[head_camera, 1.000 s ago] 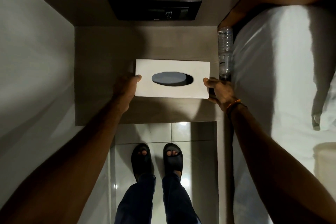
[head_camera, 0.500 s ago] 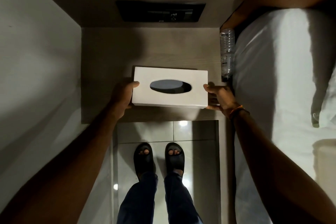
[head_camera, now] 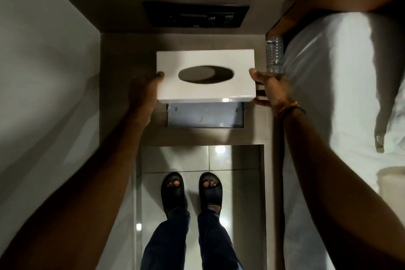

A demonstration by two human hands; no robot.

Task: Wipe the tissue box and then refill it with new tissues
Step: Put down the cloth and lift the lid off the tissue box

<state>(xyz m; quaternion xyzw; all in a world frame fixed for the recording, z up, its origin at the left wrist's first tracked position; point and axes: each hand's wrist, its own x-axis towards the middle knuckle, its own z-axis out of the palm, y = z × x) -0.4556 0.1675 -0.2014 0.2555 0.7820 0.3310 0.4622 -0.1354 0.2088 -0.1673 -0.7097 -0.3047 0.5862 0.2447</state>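
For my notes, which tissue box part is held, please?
The white oval-slotted cover, gripped by the left hand and right hand; the grey base tray lies unheld.

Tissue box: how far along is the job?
Done: the white cover is up off its grey base tray. In hand: left hand and right hand grip the cover's ends. Left: wiping and refilling; no cloth or new tissues in view.

Nothing here can be read as text, brand or number. The white tissue box has a plain lid. The dark panel beyond it carries a few small marks, but they are too dim and blurred to make out. Any label on the clear water bottle is too small to tell.
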